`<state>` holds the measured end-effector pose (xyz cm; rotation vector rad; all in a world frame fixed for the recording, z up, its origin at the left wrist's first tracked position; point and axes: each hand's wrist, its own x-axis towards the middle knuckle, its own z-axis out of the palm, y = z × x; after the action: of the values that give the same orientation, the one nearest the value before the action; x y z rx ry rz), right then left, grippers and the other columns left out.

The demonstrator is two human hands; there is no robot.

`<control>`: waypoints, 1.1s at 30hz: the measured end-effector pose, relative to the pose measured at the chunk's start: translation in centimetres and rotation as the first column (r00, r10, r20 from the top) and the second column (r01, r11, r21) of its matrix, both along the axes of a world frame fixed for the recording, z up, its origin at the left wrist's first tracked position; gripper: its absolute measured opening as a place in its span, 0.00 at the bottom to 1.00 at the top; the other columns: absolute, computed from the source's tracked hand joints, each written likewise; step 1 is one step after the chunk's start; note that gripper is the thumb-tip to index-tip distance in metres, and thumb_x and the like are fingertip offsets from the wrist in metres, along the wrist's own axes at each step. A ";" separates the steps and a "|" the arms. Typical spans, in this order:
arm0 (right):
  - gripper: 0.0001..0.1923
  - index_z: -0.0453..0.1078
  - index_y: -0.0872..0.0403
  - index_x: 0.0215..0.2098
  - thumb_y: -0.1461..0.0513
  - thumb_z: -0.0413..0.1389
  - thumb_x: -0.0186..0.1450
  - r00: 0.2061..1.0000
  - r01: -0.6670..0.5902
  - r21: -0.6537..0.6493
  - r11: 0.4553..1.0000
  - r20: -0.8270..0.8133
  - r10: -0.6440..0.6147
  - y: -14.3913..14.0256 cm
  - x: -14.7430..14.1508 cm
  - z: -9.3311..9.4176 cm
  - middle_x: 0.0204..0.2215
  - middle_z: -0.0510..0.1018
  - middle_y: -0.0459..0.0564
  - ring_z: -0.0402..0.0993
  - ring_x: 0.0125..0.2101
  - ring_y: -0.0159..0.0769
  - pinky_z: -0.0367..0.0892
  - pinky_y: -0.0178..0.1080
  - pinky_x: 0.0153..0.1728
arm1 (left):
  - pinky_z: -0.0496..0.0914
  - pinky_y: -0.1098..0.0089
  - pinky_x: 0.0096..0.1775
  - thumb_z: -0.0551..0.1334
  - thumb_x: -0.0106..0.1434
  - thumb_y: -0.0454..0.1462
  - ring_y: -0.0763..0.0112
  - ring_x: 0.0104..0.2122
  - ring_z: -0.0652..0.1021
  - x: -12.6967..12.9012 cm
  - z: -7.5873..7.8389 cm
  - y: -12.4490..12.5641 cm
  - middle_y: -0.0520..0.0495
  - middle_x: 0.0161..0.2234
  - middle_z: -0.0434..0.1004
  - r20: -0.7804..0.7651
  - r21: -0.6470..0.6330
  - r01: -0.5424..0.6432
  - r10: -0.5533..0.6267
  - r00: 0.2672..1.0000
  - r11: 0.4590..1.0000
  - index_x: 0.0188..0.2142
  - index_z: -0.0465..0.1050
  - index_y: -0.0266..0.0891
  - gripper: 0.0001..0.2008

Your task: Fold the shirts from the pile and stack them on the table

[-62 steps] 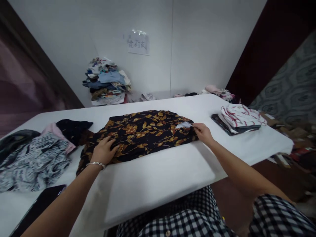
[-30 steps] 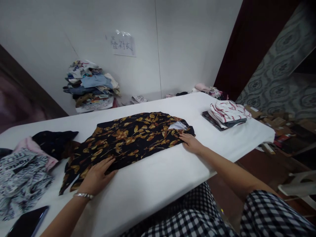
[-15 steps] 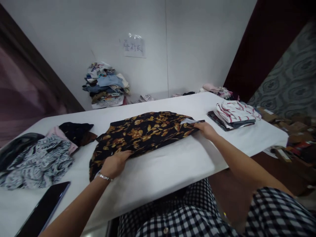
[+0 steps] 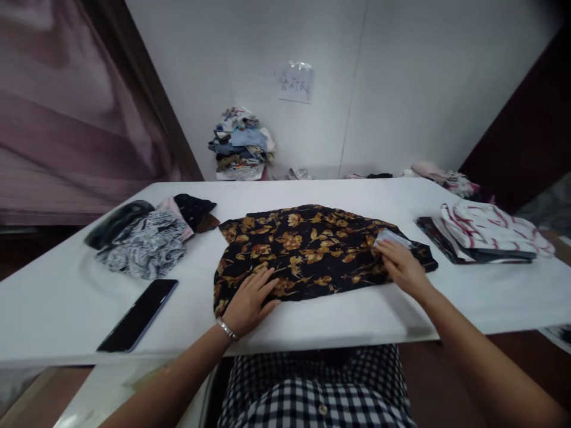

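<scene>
two hands [image 4: 250, 300], one floral shirt [image 4: 312, 246], one phone [image 4: 138, 314]

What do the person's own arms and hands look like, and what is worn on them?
Both forearms are bare, with no sleeves or gloves showing. The left hand has a thin silver bracelet at the wrist. The right hand shows no jewellery.

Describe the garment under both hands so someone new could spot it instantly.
Start at the white table and look to the middle of its near half, between the crumpled grey-printed clothes and the folded striped stack. The black floral shirt lies spread flat there, left hand and right hand pressing on it. It alone is black with golden-orange flowers and leaves.
</scene>
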<state>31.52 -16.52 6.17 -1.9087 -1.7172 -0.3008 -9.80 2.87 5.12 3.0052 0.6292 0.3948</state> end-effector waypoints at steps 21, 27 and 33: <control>0.32 0.52 0.42 0.66 0.43 0.41 0.68 0.988 -0.092 -0.486 0.869 0.064 0.140 5.5 -6.1 -5.5 0.67 0.46 0.47 0.41 0.66 0.46 0.43 0.57 0.63 | 0.46 0.46 0.63 0.53 0.67 0.39 0.59 0.63 0.59 -0.9 -0.1 2.5 0.47 0.61 0.64 -0.115 -0.088 -0.111 0.101 0.988 0.990 0.56 0.67 0.49 0.19; 0.32 0.52 0.42 0.66 0.42 0.41 0.68 0.987 -0.081 -0.491 0.867 0.084 0.140 5.5 -6.1 -5.7 0.67 0.46 0.47 0.42 0.66 0.46 0.43 0.57 0.63 | 0.49 0.45 0.62 0.56 0.64 0.51 0.56 0.64 0.57 -2.2 -1.2 2.4 0.44 0.64 0.57 -0.128 -0.231 -0.081 0.052 0.990 0.970 0.63 0.57 0.47 0.30; 0.32 0.52 0.42 0.66 0.42 0.41 0.67 0.984 -0.070 -0.470 0.880 0.114 0.139 5.5 -6.4 -5.9 0.67 0.46 0.48 0.43 0.66 0.46 0.43 0.57 0.63 | 0.61 0.62 0.59 0.52 0.65 0.49 0.63 0.57 0.69 0.0 1.8 8.5 0.45 0.58 0.69 0.093 -0.318 -0.262 0.305 0.948 0.911 0.53 0.71 0.43 0.22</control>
<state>25.17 -10.98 0.30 -2.1534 -2.1322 0.0244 -9.77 11.40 6.89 2.5742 1.0162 0.4691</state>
